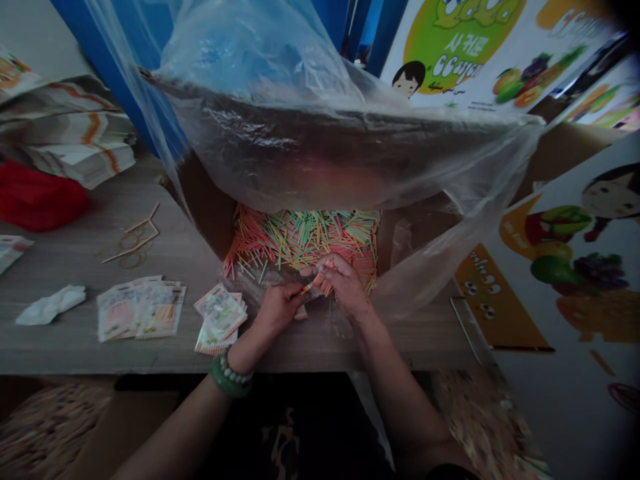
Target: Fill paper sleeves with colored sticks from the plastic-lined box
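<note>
My left hand (277, 307) is closed at the box's near edge, pinching what looks like a small printed packet (307, 288); most of it is hidden by the fingers. Right beside it, my right hand (346, 285) is closed around a small bunch of orange-pink candy sticks (325, 285), held against the packet's edge. Beyond both hands, loose pink, green and yellow sticks (300, 233) lie in a plastic-lined cardboard box (200, 193). Left of my left hand is a small pile of clear printed packets (220, 320).
More filled packets (143, 310) lie further left, near a crumpled white tissue (51, 305). Rubber bands and thin sticks (137, 240) lie behind them. A red bag (40, 197) and stacked flat packaging (75, 130) are at far left. Printed cartons (575, 260) stand at right.
</note>
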### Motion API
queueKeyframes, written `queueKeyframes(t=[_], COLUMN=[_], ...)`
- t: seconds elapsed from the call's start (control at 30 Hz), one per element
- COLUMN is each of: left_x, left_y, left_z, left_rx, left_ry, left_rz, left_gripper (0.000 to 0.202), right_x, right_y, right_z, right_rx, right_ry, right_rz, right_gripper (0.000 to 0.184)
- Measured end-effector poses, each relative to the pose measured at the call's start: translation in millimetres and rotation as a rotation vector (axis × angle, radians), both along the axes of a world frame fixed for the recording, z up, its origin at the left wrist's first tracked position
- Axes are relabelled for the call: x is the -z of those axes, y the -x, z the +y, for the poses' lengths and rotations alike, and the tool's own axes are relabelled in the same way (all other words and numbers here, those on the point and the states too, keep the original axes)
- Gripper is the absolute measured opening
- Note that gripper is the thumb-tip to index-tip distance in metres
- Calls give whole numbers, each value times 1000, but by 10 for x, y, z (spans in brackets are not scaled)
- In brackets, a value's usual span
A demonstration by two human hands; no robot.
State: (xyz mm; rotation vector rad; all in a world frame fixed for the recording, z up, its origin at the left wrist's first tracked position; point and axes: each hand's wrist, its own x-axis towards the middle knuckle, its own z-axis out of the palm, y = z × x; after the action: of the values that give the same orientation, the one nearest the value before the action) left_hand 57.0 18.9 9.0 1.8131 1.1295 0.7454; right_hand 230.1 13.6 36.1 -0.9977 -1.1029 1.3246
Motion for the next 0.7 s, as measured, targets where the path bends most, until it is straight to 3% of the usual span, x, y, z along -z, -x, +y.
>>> queueKeyframes(t=[0.23,0.53,0.7], left_x=[176,151,234], left_y=[-68,-91,-114], left_z=[-39,-52,-52], left_rx=[-158,-166,-177], left_ry=[259,252,297], left_rz=[-138,-115,-212], left_gripper=[23,26,29], right_x=[55,86,86], right_y=[41,69,127], right_z=[-21,-31,-58], right_rx=[109,150,147], right_ry=[-9,-7,62], right_rz=[-1,3,9], right_gripper=[20,19,24])
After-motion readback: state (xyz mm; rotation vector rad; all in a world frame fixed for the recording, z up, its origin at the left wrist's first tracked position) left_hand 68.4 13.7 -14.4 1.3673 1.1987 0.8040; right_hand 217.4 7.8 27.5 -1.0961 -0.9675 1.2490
